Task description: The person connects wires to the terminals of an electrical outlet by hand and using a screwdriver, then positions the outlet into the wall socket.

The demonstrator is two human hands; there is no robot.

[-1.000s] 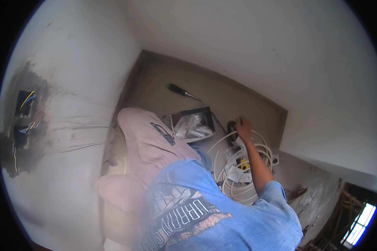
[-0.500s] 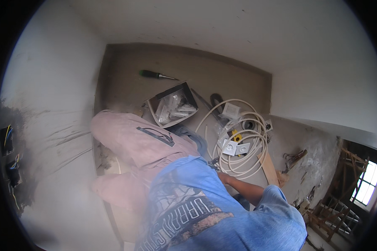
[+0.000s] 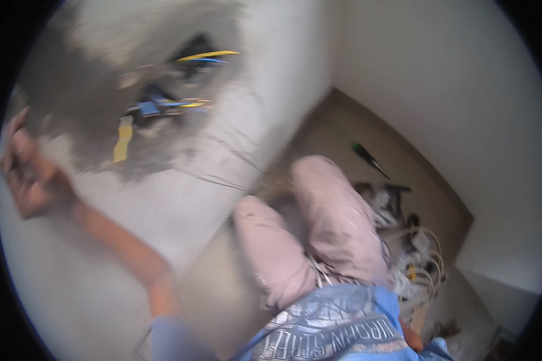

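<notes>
My left hand (image 3: 33,171) is raised at the far left beside the pale wall, with its fingers loosely bent and apart. Nothing shows in it, though the picture is smeared by motion. Nearest to it, on a dark rough patch of wall, a yellow strip (image 3: 123,141) hangs below a lower wall box (image 3: 153,107) with blue and yellow wires. Above that is a black wall box (image 3: 197,55) with yellow and blue wires (image 3: 208,57) sticking out. Of my right arm only a bit of forearm (image 3: 411,338) shows by the shirt; the hand is hidden.
My bent legs (image 3: 337,222) fill the middle, close to the wall. On the floor beyond lie a green-and-black screwdriver (image 3: 371,160), a box with clear plastic packets (image 3: 384,204), and a coil of white cable (image 3: 436,253) around small fittings. Another wall (image 3: 415,66) rises behind.
The view has swung left toward the wall boxes. My left hand and forearm have come into view, raised near the wall. The floor items now appear farther right.
</notes>
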